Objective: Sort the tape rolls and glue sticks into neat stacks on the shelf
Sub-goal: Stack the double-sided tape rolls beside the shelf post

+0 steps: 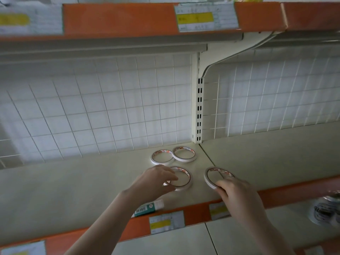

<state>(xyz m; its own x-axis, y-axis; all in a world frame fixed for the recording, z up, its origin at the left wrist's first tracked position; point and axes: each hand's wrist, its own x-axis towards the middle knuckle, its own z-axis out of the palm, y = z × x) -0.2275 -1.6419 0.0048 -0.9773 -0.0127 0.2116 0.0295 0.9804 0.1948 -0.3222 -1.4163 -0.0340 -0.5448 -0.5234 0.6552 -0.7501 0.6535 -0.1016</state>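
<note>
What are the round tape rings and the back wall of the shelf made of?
The tape rings look like thin white paper or plastic tape wound on a printed card core: matte white edge, orange print inside. The back wall looks like white-coated metal wire, since it is a grid of thin crossing bars. The shelf seems painted metal, smooth and pale cream with a faint sheen.

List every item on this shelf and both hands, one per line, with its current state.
Back-left tape roll: flat, touching its neighbour.
Back-right tape roll: flat.
Front-left tape roll: flat, left hand gripping it.
Front-right tape roll: tilted, right hand gripping it.
Glue stick: lying on its side at the shelf edge.
</note>
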